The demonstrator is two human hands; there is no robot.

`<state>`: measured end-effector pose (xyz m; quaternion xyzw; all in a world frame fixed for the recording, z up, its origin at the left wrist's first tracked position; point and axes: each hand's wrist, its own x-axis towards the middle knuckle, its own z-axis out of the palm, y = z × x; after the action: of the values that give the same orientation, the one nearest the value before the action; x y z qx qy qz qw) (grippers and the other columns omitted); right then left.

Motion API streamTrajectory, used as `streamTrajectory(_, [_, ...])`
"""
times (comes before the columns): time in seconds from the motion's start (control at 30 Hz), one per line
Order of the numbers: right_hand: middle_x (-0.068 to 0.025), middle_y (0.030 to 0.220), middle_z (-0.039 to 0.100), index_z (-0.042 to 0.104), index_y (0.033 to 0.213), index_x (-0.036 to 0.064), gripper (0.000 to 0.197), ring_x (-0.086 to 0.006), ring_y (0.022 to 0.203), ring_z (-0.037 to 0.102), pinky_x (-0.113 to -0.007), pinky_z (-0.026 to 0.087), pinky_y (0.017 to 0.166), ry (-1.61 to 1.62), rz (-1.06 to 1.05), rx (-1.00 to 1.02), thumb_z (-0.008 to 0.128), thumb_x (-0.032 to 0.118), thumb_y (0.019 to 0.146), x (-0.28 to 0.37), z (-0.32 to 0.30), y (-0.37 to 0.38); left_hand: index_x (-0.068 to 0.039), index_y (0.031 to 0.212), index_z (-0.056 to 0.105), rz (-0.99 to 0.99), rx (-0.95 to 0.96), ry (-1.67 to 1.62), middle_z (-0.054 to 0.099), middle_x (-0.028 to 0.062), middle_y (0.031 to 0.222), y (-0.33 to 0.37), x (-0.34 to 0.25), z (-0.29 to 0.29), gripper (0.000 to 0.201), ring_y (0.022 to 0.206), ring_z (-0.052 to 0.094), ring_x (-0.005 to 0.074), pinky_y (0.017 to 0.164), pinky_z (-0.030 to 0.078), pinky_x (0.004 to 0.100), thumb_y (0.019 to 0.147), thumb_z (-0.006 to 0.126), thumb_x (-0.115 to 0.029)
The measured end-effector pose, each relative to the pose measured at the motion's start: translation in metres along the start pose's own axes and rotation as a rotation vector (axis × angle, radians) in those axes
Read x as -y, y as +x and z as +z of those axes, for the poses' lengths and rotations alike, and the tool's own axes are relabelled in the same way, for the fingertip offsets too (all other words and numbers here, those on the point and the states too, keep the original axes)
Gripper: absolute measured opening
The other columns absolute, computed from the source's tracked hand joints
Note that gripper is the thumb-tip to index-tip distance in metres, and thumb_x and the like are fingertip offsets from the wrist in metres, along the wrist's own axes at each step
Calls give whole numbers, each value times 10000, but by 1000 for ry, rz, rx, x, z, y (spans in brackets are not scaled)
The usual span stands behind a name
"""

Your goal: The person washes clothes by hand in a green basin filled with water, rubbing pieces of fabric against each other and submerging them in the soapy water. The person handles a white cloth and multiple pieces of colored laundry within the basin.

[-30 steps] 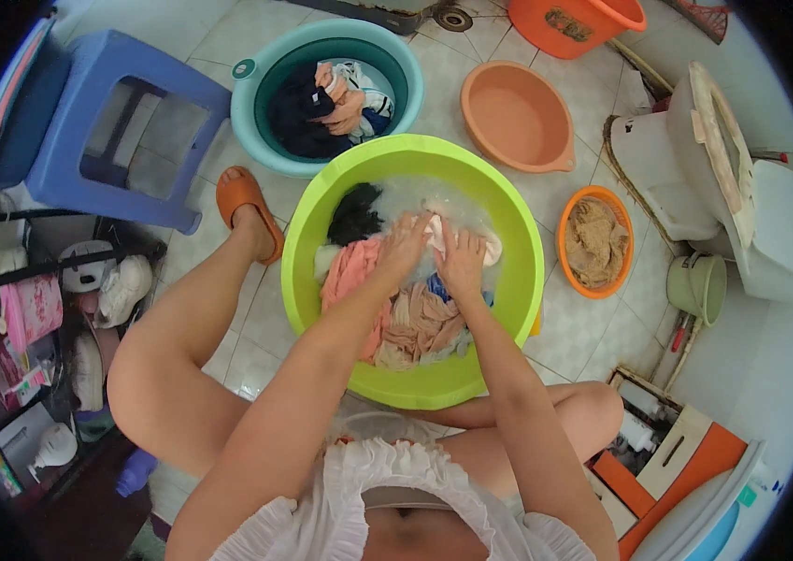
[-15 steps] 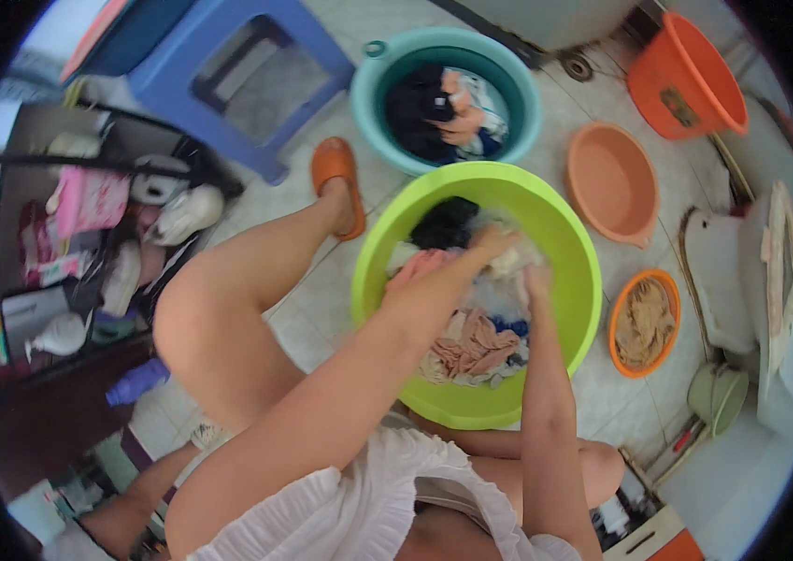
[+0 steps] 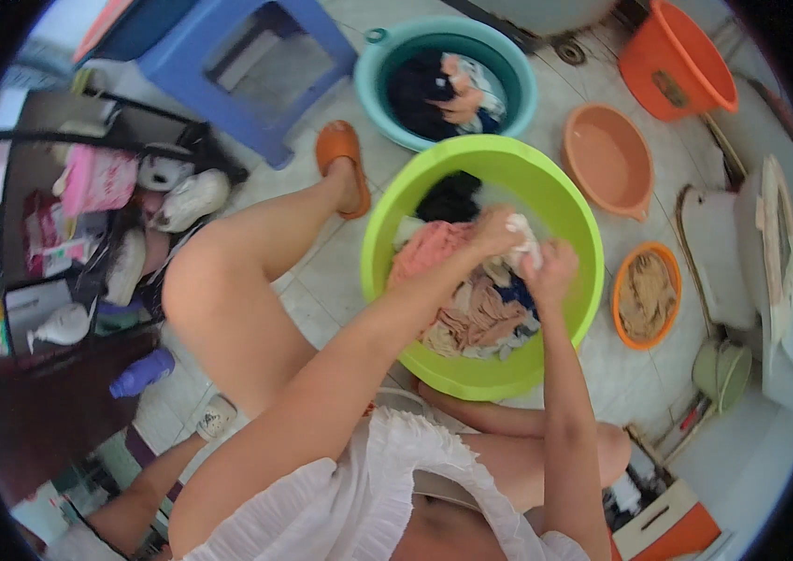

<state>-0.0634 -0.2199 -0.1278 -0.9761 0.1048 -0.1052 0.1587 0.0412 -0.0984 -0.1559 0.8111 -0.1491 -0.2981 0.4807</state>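
Note:
A lime-green tub stands in front of me with wet laundry in it. Over its middle, a small white cloth is bunched between my hands. My left hand is closed on the cloth's left part. Fingers curled, my right hand grips its lower right part. Below them in the tub lie a pink garment, a black garment, a beige-pink cloth and a dark blue piece.
A teal basin of clothes touches the tub's far side. To the right are a peach basin, an orange basin with tan cloth, and an orange bucket. A blue stool and cluttered shelf stand left.
Both hands have come up out of the tub's contents, now with the white cloth bunched between them. The blur around them has lessened, and the whole view has shifted slightly.

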Motion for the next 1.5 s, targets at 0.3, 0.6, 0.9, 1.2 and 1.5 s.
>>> streamTrajectory(0.3, [-147,1212,450,552,1040,106,394,-320,1096,446,-548,293,909,21,176,505,558,348,728,-13,85,-19,-164,1207,466,-93,433,577,529,208,1071,13,45,20,464,999,514,341,829,422,439,745,511,-175])
streamTrajectory(0.6, [-144,1064,567,452,1204,87,539,-299,901,570,-409,444,804,-179,129,762,502,405,772,-17,84,52,-58,1058,527,113,511,883,594,106,964,52,72,18,321,852,586,262,699,478,365,780,506,-217])
streamTrajectory(0.9, [-110,1074,527,530,1031,92,398,-166,931,524,-299,423,744,783,623,271,688,221,689,-7,18,20,-53,874,532,-332,478,-516,555,34,800,26,15,-56,173,705,529,123,613,459,272,716,573,-112])
streamTrajectory(1.2, [-176,1175,424,432,1243,148,624,-360,1067,400,-482,274,944,-6,-31,64,626,260,660,3,48,-20,-97,1262,362,479,11,792,381,170,1214,-19,67,20,516,1062,427,362,930,334,415,774,524,-148])
streamTrajectory(1.5, [-176,1057,531,483,1135,144,327,-370,835,554,-421,467,686,58,309,393,438,210,819,4,83,29,-38,1129,460,-18,345,1031,430,196,1202,39,27,4,371,1119,415,311,922,351,392,772,489,-131])
